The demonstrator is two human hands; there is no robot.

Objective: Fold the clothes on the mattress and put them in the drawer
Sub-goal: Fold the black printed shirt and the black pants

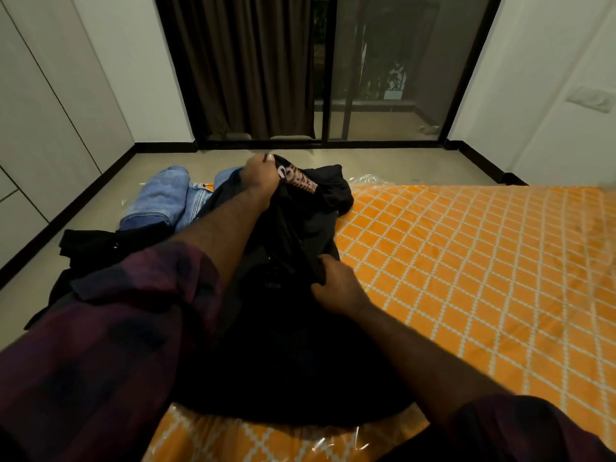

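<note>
On the mattress [466, 261], fingers [321, 288] clutch black garment [286, 248].

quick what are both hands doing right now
Left hand: gripping the far end of the black printed cotton t-shirt.
Right hand: pinching a fold of the same t-shirt nearer the body, over the orange lattice-patterned mattress.

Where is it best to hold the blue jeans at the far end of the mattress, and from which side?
Probably grip the blue jeans at the near end, where seams and stitching show, coming from the left edge of the mattress. The black garment held by both hands covers their right side.
</note>
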